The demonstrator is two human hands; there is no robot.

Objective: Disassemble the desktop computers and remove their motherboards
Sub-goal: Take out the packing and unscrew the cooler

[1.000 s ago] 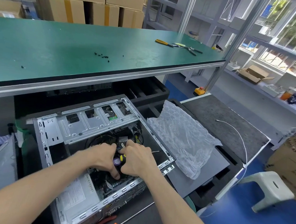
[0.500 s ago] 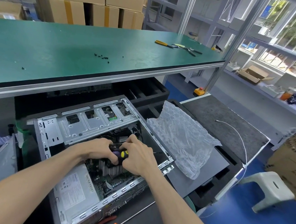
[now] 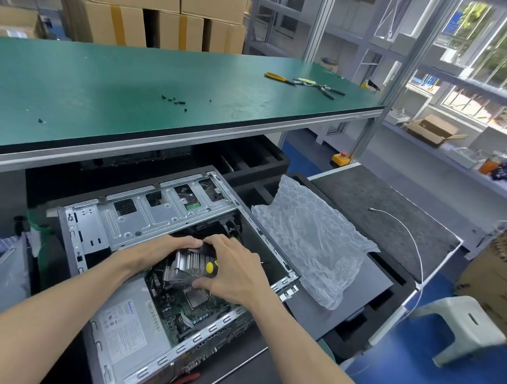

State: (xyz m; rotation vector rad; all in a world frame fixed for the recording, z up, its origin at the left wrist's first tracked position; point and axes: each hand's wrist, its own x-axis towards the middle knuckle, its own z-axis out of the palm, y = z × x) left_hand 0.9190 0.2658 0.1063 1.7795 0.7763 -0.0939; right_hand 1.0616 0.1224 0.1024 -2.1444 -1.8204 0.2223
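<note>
Both hands inside the open computer case — left hand and right hand gripping the finned heatsink, tilted above the motherboard — bubble wrap at three o'clock.

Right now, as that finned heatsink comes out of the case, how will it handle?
The heatsink looks rigid metal, probably heavy for its size. Its thin fins may dig into fingers or bend. Tilted between both hands, it could slip.
</note>
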